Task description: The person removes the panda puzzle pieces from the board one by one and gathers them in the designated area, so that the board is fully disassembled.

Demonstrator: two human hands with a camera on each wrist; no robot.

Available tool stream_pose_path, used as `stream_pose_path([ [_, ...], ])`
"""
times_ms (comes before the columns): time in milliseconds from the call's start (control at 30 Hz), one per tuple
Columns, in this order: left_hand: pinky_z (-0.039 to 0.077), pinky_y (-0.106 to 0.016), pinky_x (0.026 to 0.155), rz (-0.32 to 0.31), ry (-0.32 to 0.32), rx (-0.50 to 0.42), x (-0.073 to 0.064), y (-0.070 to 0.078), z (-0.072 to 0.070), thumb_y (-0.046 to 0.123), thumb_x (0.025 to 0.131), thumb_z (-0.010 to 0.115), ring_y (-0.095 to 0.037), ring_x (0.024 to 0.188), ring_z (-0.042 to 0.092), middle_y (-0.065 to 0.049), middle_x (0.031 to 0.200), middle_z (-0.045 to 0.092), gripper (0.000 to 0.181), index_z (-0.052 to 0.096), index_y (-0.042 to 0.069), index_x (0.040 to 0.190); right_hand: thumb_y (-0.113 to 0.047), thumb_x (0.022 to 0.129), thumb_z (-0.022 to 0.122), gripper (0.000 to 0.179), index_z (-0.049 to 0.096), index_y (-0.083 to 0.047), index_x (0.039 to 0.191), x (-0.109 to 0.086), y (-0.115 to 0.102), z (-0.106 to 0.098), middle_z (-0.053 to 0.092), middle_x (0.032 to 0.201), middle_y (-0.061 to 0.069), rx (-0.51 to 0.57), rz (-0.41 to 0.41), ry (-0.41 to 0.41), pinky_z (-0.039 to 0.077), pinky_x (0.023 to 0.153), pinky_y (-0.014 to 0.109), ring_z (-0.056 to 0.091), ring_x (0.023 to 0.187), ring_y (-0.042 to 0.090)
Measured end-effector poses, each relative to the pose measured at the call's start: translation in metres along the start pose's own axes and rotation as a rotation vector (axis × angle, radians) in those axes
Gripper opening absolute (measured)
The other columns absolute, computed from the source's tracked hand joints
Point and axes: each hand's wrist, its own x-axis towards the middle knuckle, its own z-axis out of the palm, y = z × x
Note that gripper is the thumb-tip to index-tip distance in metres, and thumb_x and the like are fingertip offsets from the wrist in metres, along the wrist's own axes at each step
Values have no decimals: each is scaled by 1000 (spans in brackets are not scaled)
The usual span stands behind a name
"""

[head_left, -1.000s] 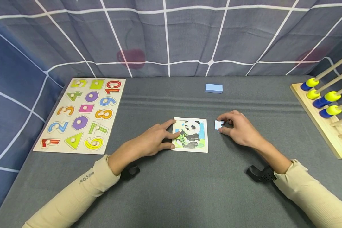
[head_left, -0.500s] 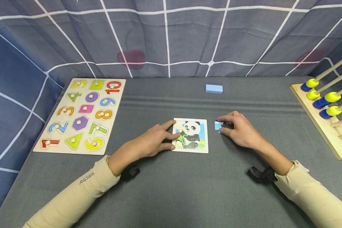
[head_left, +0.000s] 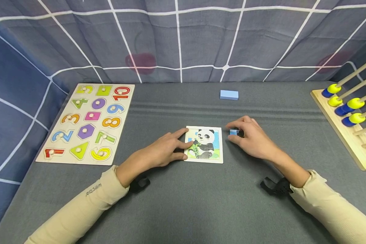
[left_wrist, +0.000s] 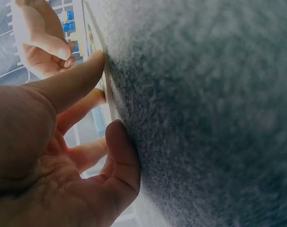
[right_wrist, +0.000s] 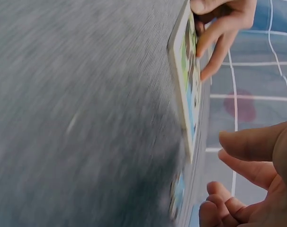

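A square panda jigsaw puzzle (head_left: 208,135) in a pale frame lies flat at the middle of the table. My left hand (head_left: 161,150) rests at its left side, two extended fingertips and the thumb touching the frame and picture. In the left wrist view, that hand's thumb (left_wrist: 82,78) is at the puzzle's edge. Right of the puzzle, a small blue and dark puzzle piece (head_left: 234,132) lies on the table, also visible low in the right wrist view. Over it my right hand (head_left: 253,137) hovers, thumb and index finger (right_wrist: 250,172) spread apart and holding nothing.
A wooden number and shape peg board (head_left: 94,157) lies at the left. A light blue block (head_left: 229,95) sits toward the back, before the grid-patterned curtain (head_left: 201,40). At the far right stands a wooden bead rack (head_left: 344,135) with yellow and blue beads.
The puzzle piece turned from its pale face to a blue one between the right fingers. Then the right hand let go and shifted slightly left over it. The left hand stayed put.
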Motion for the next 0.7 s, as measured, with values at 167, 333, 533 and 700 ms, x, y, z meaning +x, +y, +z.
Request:
stream_pose_path([
  [167, 33, -56, 105, 6, 2, -7, 1, 0, -1, 28, 94, 68, -47, 132, 39, -18, 159, 25, 51, 55, 14, 141, -6, 90, 70, 28, 70, -5, 119, 9, -15, 10, 56, 103, 13, 20, -30, -40, 31, 76, 41, 43, 91, 28],
  [333, 33, -56, 105, 0, -3, -11, 1, -1, -2, 28, 94, 68, -47, 132, 39, -18, 159, 25, 51, 55, 14, 141, -7, 90, 70, 30, 70, -6, 120, 21, -27, 21, 58, 102, 12, 2, -50, -98, 35, 74, 40, 47, 89, 27],
  [533, 34, -55, 105, -7, -8, -3, 2, -1, -1, 30, 94, 68, -46, 131, 41, -17, 159, 24, 51, 56, 15, 141, -10, 89, 71, 37, 67, -7, 126, 34, -37, 31, 57, 101, 12, 4, -55, -173, 38, 68, 37, 49, 84, 23],
  [700, 35, -54, 104, -21, -15, 2, 3, -2, -1, 31, 94, 68, -45, 130, 42, -17, 160, 23, 51, 56, 16, 141, -11, 90, 71, 40, 65, -8, 129, 40, -36, 40, 55, 102, 12, -29, -64, -224, 40, 71, 38, 51, 90, 24],
])
